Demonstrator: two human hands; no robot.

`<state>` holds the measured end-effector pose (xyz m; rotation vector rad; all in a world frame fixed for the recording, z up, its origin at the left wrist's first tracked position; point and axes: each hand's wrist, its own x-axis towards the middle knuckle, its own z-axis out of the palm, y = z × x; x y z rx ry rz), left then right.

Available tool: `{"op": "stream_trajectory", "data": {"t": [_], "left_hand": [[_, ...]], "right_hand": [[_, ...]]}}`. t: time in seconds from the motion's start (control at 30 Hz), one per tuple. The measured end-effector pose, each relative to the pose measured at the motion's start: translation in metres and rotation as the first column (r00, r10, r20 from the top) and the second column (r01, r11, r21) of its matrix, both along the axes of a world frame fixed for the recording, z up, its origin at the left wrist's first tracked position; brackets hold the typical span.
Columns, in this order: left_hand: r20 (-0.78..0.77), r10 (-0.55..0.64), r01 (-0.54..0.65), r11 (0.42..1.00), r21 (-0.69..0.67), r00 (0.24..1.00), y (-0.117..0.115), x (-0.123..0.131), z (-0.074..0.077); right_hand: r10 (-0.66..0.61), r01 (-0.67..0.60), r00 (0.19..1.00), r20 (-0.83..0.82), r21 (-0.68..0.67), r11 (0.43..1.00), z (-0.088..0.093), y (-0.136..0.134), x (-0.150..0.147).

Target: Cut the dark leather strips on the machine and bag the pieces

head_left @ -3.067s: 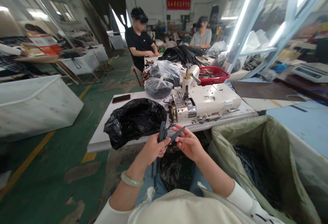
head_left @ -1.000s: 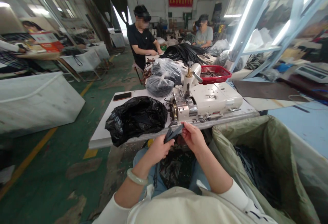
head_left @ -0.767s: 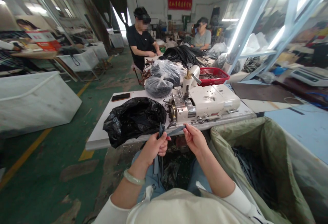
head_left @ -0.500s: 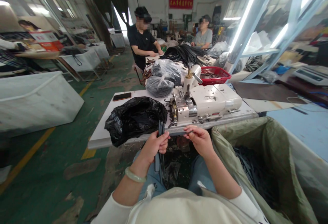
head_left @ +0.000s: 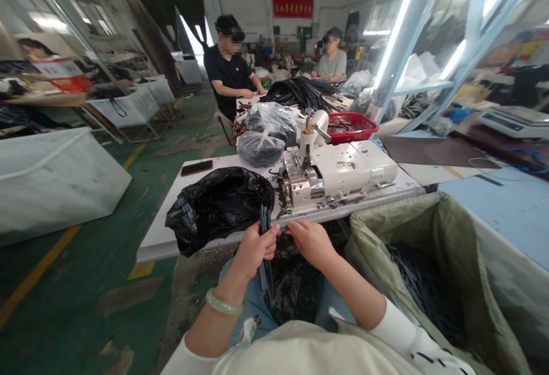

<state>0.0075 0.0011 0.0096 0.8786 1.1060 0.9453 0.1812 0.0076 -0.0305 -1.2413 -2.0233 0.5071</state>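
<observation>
My left hand [head_left: 255, 250] is closed around a bundle of narrow dark strips [head_left: 265, 280], which stand up above the fist and hang down below it over my lap. Close beside it, my right hand [head_left: 311, 243] is closed, thumb and fingers pinched on a dark strip [head_left: 282, 227] that runs across to the left hand. Most of that strip is hidden by the fingers. Both hands are just in front of the table's near edge, below a white skiving machine [head_left: 343, 172] with a metal head. An open black plastic bag [head_left: 218, 206] lies left of the machine.
At my right, a green sack-lined bin [head_left: 461, 232] holds dark strips. Clear bags [head_left: 260, 146], a red basket [head_left: 351, 126] and a phone [head_left: 196, 167] are on or behind the white table [head_left: 156, 226]. Two people work beyond it. A white tub [head_left: 60, 178] stands left.
My right hand has moved left, close to my left hand, so the visible length of strip between them is shorter. The view has turned slightly right.
</observation>
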Motion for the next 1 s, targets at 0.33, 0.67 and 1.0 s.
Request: {"op": "stream_trajectory", "data": {"t": [0.33,0.67,1.0], "left_hand": [[0.11,0.041,-0.03,0.994,-0.103,0.993,0.006,-0.027,-0.016],[0.125,0.075,-0.058,0.99,-0.13,0.989,0.011,-0.032,-0.012],[0.183,-0.035,0.052,0.994,-0.094,0.983,0.009,-0.026,-0.009]], "right_hand": [[-0.575,-0.12,0.557,-0.599,-0.743,0.658,-0.002,0.144,0.039],[-0.692,-0.163,0.382,-0.612,-0.782,0.602,0.0,0.162,0.042],[-0.857,0.728,0.08,-0.508,-0.558,0.399,-0.016,0.054,0.141]]}}
